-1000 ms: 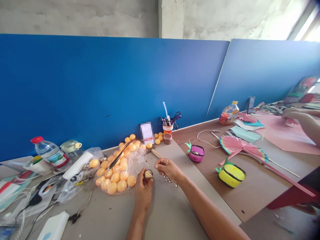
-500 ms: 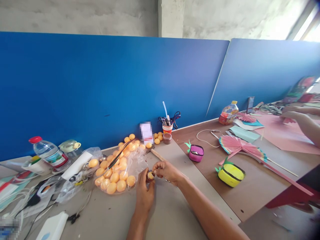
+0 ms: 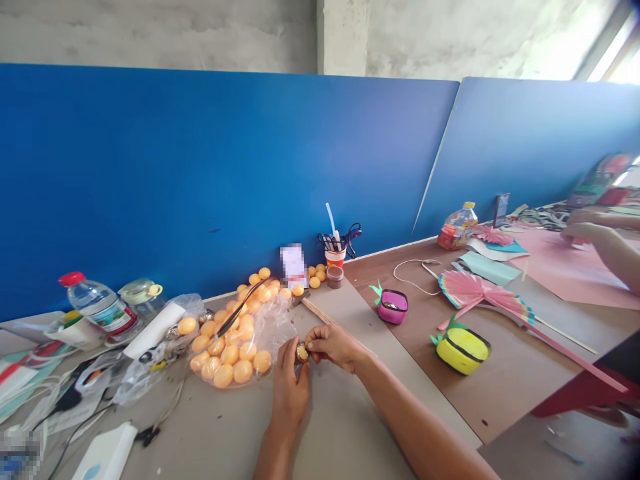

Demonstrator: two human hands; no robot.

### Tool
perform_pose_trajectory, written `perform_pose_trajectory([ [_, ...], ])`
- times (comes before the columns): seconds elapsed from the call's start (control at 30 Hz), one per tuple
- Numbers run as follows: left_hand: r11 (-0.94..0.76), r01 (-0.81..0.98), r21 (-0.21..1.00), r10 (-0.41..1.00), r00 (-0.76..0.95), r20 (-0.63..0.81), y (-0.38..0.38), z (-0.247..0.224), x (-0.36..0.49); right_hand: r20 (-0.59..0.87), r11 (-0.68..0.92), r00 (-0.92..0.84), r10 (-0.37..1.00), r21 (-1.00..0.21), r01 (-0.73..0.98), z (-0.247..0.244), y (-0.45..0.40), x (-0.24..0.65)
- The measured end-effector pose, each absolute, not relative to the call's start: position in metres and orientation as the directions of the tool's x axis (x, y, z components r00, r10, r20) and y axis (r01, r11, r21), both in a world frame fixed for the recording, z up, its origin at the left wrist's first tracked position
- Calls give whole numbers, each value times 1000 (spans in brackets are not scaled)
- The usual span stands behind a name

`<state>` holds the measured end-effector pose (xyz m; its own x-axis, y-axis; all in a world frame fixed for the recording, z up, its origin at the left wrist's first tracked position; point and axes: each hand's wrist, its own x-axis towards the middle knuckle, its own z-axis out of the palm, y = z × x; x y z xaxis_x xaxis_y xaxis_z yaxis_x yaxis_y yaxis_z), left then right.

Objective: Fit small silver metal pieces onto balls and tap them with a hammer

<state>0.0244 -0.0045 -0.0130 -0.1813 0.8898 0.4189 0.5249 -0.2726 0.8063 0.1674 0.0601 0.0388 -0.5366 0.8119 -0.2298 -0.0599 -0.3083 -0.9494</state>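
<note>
Near the middle of the grey table, my left hand (image 3: 291, 381) grips a small round brown-and-gold object (image 3: 301, 352) between thumb and fingers. My right hand (image 3: 330, 347) pinches at the right side of that same object; whether something smaller sits in its fingertips is too small to tell. Left of my hands lies a clear plastic bag (image 3: 273, 327) with several orange balls (image 3: 243, 371). Thin wooden sticks (image 3: 315, 310) lie just behind my right hand.
A bottle with a red cap (image 3: 107, 310), cables and a white box (image 3: 107, 453) lie left. A paper cup of pens (image 3: 335, 256) stands behind. To the right are purple (image 3: 393, 307) and yellow (image 3: 463, 349) pouches, a pink paper fan (image 3: 483, 293), and another person's hands (image 3: 595, 233).
My right hand's fingers have shifted slightly against the small round object, which appears turned a little and shows more of its gold part. My left hand stays nearly in place.
</note>
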Motion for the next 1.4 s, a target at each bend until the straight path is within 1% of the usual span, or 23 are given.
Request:
perform_pose_trajectory([
  [0.23, -326, 605, 727, 862, -126, 491, -3, -22, 23, -258, -357, -552, 793, -931, -78, 33, 62, 168],
  [0.4, -331, 629, 703, 857, -110, 503, -3, -26, 24, -259, -334, -538, 802, -941, -46, 33, 61, 167],
  [0.67, -320, 659, 680, 855, -109, 508, -3, -33, 23, -340, -376, -475, 812, -927, 20, 39, 58, 163],
  [0.83, -300, 663, 686, 863, -119, 492, -3, -33, 23, -356, -380, -431, 830, -924, 32, 41, 55, 160],
  [0.97, -315, 653, 689, 872, -87, 482, -4, -31, 23, -351, -360, -389, 852, -931, 53, 36, 54, 158],
  [1.07, -318, 627, 711, 874, -97, 477, -4, -27, 24, -330, -346, -417, 847, -937, 39, 32, 57, 159],
  [1.2, -286, 567, 772, 883, -157, 443, -3, -20, 25, -301, -329, -478, 825, -944, 26, 33, 65, 168],
  [1.27, -254, 530, 809, 894, -190, 405, -3, -18, 24, -272, -246, -441, 856, -962, 115, 38, 70, 176],
  [1.33, -223, 495, 840, 898, -230, 374, -3, -15, 24, -207, -91, -363, 908, -946, 312, 45, 73, 184],
  [1.37, -212, 482, 850, 896, -250, 366, -2, -15, 24, -165, -1, -341, 925, -901, 434, 48, 73, 188],
  [1.4, -207, 474, 856, 894, -264, 363, -2, -15, 24, -141, 73, -335, 932, -830, 554, 51, 73, 191],
])
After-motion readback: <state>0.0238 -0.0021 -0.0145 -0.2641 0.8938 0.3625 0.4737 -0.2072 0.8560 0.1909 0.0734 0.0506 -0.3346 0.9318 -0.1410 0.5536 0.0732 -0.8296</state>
